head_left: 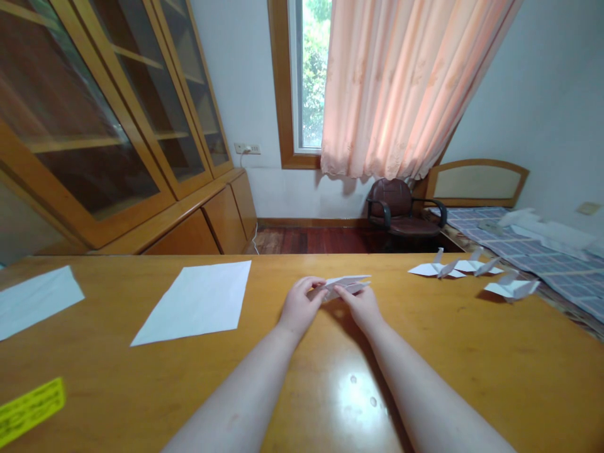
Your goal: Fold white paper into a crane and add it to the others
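My left hand point(301, 304) and my right hand point(361, 304) meet at the middle of the wooden table point(302, 377). Both pinch a partly folded piece of white paper point(346, 283), a narrow pointed shape whose tip points to the right. The left fingers grip its left end and the right fingers close on its underside. The forearms stretch from the bottom edge of the head view up to the paper.
A flat white sheet point(197, 301) lies left of my hands, another sheet point(35, 299) at the far left, a yellow slip point(28, 409) at the bottom left. Several folded paper figures point(455, 267) stand at the right. Beyond the table: a chair point(401, 211), a bed point(542, 251), a glass-doored cabinet point(117, 126).
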Available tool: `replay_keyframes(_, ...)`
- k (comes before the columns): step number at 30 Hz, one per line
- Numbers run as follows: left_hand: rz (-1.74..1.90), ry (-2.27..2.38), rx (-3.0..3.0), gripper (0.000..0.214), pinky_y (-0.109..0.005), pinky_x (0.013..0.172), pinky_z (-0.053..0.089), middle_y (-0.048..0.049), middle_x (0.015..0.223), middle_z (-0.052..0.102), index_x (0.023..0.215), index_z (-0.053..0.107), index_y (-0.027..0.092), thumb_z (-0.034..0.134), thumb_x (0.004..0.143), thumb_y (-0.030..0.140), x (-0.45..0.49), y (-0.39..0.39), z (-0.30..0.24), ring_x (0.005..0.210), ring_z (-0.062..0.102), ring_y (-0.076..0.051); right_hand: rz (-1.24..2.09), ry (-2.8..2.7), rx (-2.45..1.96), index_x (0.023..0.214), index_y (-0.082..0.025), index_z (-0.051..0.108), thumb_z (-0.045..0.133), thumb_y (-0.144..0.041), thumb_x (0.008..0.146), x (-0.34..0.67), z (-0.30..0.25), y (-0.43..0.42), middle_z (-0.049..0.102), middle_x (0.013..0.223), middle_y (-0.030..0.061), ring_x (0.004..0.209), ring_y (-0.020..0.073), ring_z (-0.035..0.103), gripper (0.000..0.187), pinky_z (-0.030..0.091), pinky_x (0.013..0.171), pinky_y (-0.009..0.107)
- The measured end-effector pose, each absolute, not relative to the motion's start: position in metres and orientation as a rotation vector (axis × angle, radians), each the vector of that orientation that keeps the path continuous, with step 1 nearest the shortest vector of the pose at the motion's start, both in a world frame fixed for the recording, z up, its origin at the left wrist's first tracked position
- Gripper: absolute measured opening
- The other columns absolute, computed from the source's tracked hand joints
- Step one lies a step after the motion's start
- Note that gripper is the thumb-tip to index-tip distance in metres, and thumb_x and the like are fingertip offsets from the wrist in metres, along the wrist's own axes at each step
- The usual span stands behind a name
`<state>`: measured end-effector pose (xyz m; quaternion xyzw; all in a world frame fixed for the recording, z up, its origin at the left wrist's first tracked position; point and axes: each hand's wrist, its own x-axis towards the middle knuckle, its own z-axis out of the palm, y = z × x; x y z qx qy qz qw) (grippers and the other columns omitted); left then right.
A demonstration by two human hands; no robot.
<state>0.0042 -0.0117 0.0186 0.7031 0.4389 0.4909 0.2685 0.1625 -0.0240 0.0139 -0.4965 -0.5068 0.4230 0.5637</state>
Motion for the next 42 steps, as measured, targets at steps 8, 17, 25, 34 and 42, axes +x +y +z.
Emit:
replay_keyframes(8, 1.407, 1.202, 1.902, 0.019, -0.033, 0.084, 0.047, -0.0039, 0.092, 0.068, 0.092, 0.069, 0.024, 0.064, 0.073, 0.02, 0.003, -0.014, 0.019, 0.088, 0.06, -0.019, 0.984, -1.184, -1.147, 0.079, -0.019, 0.072, 0.071, -0.032, 0.063, 0.16, 0.015, -0.024, 0.073, 0.083, 0.0067, 0.079, 0.0232, 0.065, 0.02, 0.05, 0.075, 0.035)
replay_keyframes(17, 1.324, 1.152, 1.957, 0.012, -0.033, 0.078, 0.047, -0.0045, 0.082, 0.069, 0.082, 0.071, 0.023, 0.061, 0.079, 0.03, 0.004, -0.015, 0.022, 0.079, 0.06, -0.019, 1.029, -1.257, -1.117, 0.076, -0.017, 0.072, 0.07, -0.036, 0.066, 0.162, 0.012, -0.023, 0.072, 0.079, 0.0072, 0.075, 0.0218, 0.064, 0.021, 0.049, 0.073, 0.034)
replay_keyframes(25, 1.293, 1.117, 1.92, 0.014, -0.033, 0.085, 0.045, -0.0056, 0.093, 0.065, 0.077, 0.068, 0.02, 0.058, 0.079, 0.029, 0.004, -0.011, 0.018, 0.091, 0.058, -0.019, 1.085, -1.271, -1.085, 0.076, -0.019, 0.073, 0.071, -0.035, 0.065, 0.161, 0.014, -0.024, 0.073, 0.078, 0.006, 0.073, 0.0213, 0.065, 0.02, 0.05, 0.071, 0.033)
replay_keyframes(34, 1.277, 1.126, 1.667, 0.009, -0.026, 0.073, 0.047, 0.0001, 0.078, 0.065, 0.082, 0.061, 0.019, 0.06, 0.076, 0.027, 0.009, -0.012, 0.012, 0.074, 0.059, -0.014, 1.12, -1.133, -1.123, 0.078, -0.015, 0.072, 0.072, -0.036, 0.065, 0.165, 0.009, -0.021, 0.071, 0.08, 0.007, 0.073, 0.0194, 0.063, 0.024, 0.047, 0.07, 0.029)
replay_keyframes(42, 1.238, 1.109, 1.644, 0.012, -0.026, 0.07, 0.047, -0.0016, 0.079, 0.067, 0.081, 0.065, 0.019, 0.054, 0.078, 0.025, 0.008, -0.011, 0.01, 0.073, 0.061, -0.015, 1.239, -1.084, -1.134, 0.067, -0.014, 0.066, 0.072, -0.039, 0.065, 0.163, 0.002, -0.017, 0.059, 0.056, 0.0, 0.049, 0.0103, 0.048, 0.026, 0.036, 0.049, 0.022)
